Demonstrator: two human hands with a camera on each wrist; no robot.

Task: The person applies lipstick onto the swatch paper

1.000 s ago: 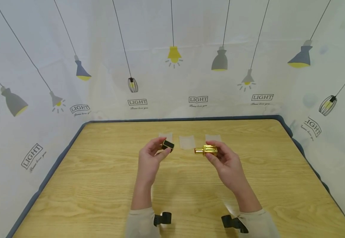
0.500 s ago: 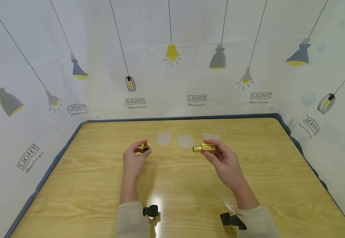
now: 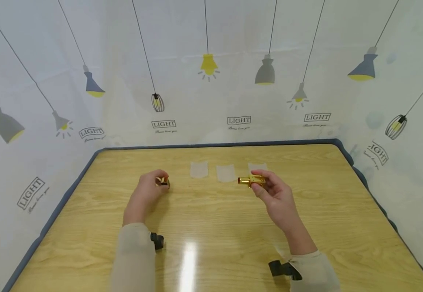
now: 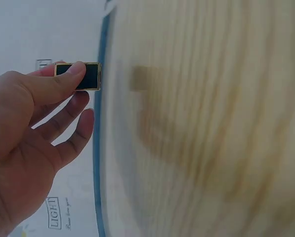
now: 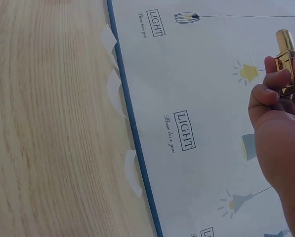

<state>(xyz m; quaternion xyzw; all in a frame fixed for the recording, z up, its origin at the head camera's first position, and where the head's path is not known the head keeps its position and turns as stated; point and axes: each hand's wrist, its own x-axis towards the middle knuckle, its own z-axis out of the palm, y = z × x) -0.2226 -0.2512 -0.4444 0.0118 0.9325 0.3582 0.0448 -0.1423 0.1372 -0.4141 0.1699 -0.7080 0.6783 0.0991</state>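
Note:
In the head view my left hand is low over the left part of the table, pinching a black-and-gold lipstick cap. The left wrist view shows the cap as a small box with a black face and gold edges, the thumb lying on that face. My right hand holds a gold lipstick by its square base, its narrow round tube pointing left toward the other hand. From the right wrist, this lipstick has its tube sticking up past the fingers.
Three pale square pieces of paper lie in a row toward the back of the wooden table, the right one partly behind my right hand. A dark blue edging runs along the table's border, below a lamp-printed white sheet.
My left hand has moved left and lower with the cap, away from the lipstick. The right hand keeps the lipstick in nearly the same place. The head view has shifted slightly.

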